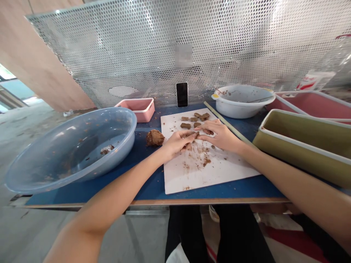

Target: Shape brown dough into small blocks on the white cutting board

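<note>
Over the white board (175, 179), the left hand (177, 142) and right hand (220, 134) together pinch one brown lump (196, 134), which might crumble if squeezed unevenly.

Your view is fairly bright, with daylight at the far left edge and glare spots on the perforated metal sheet (153, 47). Shadows beneath your hands on the white board (175, 179) look soft. Wide-angle distortion stretches the blue basin (120, 160) and your forearms; fine detail looks smeared.
</note>
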A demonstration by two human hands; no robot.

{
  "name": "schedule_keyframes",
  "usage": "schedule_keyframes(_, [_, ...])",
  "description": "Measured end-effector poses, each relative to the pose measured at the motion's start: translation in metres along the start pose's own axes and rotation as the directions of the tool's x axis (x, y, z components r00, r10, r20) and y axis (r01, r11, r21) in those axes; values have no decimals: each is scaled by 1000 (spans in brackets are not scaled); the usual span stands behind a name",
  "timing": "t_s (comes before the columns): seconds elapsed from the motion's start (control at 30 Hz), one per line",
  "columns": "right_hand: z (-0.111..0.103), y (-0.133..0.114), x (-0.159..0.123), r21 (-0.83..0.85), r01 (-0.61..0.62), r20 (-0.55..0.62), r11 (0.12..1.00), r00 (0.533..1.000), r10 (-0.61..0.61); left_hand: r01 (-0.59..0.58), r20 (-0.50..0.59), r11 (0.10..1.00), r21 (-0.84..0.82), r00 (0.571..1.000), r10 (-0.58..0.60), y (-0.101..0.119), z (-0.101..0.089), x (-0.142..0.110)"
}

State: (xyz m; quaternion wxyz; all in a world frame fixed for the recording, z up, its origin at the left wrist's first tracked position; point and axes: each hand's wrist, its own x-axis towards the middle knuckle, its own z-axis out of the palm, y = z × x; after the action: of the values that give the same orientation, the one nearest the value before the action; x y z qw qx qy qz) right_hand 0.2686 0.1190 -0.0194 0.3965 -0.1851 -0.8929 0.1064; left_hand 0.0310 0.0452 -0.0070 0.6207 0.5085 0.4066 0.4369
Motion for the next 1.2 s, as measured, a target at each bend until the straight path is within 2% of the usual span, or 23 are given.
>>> schedule_keyframes(0.23, [0, -4, 1, -14, -20, 3, 1000, 1000, 20, 16, -22, 1000, 14, 1000, -16, 0, 2, 0])
schedule_keyframes(0.4, [-6, -2, 1, -119, -42, -12, 992, 999, 41, 18, -131, 999, 33, 991, -14, 2, 4, -1])
schedule_keyframes(0.53, [-12, 16, -3, -281, 12, 88, 960, 996, 14, 5, -262, 998, 66, 965, 12, 10, 6, -4])
schedule_keyframes(0.63, [-10, 28, -6, -358, 63, 194, 932, 981, 8, 29, -320, 1000, -1, 947, -28, 15, 7, -4])
schedule_keyframes(0.77, [-4, 36, -8, -380, 105, 250, 919, 968, -8, 51, -311, 997, -51, 948, -64, 16, 8, -3])
schedule_keyframes(1.2, [-1, 33, -7, -398, 147, 243, 906, 969, -51, 52, -262, 997, -48, 963, -63, 16, 9, -4])
